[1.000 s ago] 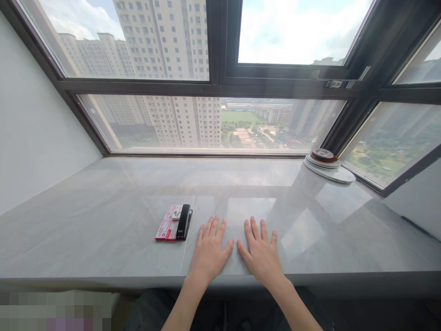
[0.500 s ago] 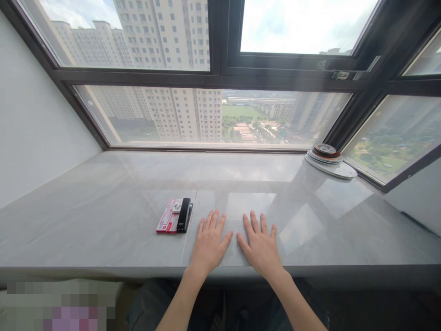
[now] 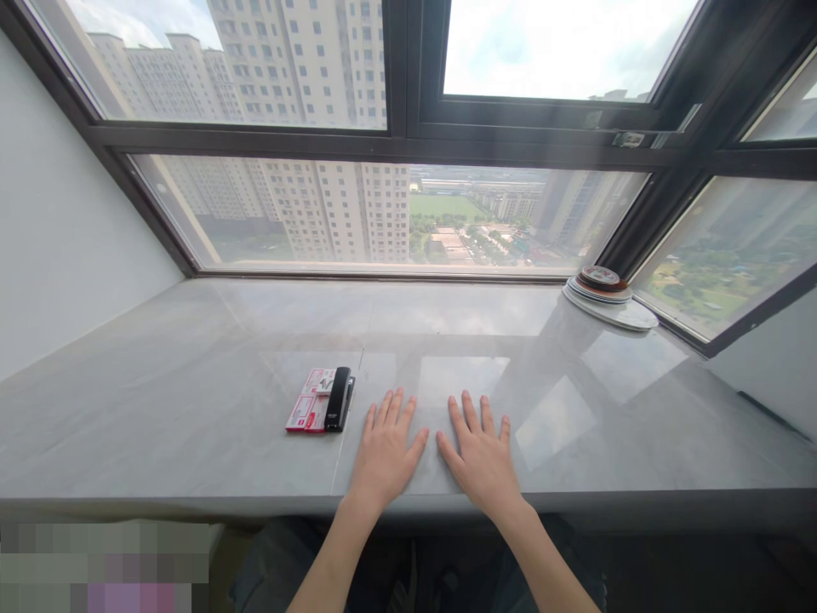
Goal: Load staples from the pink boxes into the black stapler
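My left hand (image 3: 386, 447) lies flat on the grey marble-patterned sill (image 3: 191, 409), fingers spread and holding nothing. Beside it, my right hand (image 3: 480, 451) rests flat in the same way, with a gap between the two thumbs. To the left of my left hand and apart from it is a black stapler (image 3: 337, 400). Touching the stapler's left side are small red-and-white boxes (image 3: 308, 402), whose printing is too small to read.
At the far right corner stands a stack of round plates or coasters (image 3: 600, 294) on a white base. A dark-framed window (image 3: 396, 149) runs along the back, and a white wall (image 3: 82, 204) bounds the left. The sill's front edge (image 3: 191, 501) is just below my wrists.
The whole view has shifted very slightly to the left. Both hands stay flat on the sill, and the stapler and boxes keep their places.
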`<action>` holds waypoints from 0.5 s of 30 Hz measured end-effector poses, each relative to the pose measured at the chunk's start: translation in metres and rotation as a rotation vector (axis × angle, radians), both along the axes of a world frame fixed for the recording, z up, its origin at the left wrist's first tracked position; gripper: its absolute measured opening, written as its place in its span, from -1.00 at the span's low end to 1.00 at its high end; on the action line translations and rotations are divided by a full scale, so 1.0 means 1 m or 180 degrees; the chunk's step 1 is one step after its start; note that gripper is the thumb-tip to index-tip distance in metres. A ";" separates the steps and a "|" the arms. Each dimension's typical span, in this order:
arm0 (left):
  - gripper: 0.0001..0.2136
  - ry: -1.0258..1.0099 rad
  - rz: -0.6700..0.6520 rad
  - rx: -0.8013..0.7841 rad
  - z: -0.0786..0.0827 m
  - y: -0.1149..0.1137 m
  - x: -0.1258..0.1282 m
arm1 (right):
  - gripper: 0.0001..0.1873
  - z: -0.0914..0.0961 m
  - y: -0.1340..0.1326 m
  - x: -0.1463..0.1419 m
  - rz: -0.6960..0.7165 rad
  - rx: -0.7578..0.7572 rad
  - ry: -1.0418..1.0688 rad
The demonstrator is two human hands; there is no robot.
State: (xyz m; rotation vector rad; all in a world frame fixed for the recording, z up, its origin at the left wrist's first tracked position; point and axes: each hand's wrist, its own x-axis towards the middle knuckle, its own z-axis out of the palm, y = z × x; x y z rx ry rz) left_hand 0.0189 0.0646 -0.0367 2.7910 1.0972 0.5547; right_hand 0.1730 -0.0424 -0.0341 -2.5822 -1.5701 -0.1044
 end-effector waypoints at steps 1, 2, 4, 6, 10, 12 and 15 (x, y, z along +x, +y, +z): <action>-0.47 0.0001 0.0001 -0.0004 0.000 0.000 0.000 | -0.26 0.000 0.000 0.000 0.0002 0.0007 0.0003; -0.47 -0.0001 0.0002 -0.0006 0.000 0.000 0.000 | -0.26 -0.001 0.001 0.000 0.0003 0.0011 0.0010; -0.47 -0.0010 0.0006 -0.0004 0.000 0.000 0.000 | -0.26 -0.001 0.001 0.001 -0.0003 0.0005 0.0035; -0.47 -0.0019 0.0004 -0.0003 0.001 0.000 -0.001 | -0.26 -0.002 0.002 0.002 -0.0013 -0.0019 0.0061; -0.47 -0.0030 0.0004 -0.0009 0.001 0.000 0.000 | -0.27 -0.003 0.002 0.002 -0.0003 -0.0021 0.0042; -0.48 -0.0036 0.0009 -0.0016 0.001 0.001 -0.001 | -0.27 -0.002 0.001 0.001 0.0006 -0.0001 0.0014; -0.48 -0.0061 0.0019 -0.0011 0.000 0.001 -0.001 | -0.27 -0.001 0.001 0.000 0.0009 -0.0006 0.0002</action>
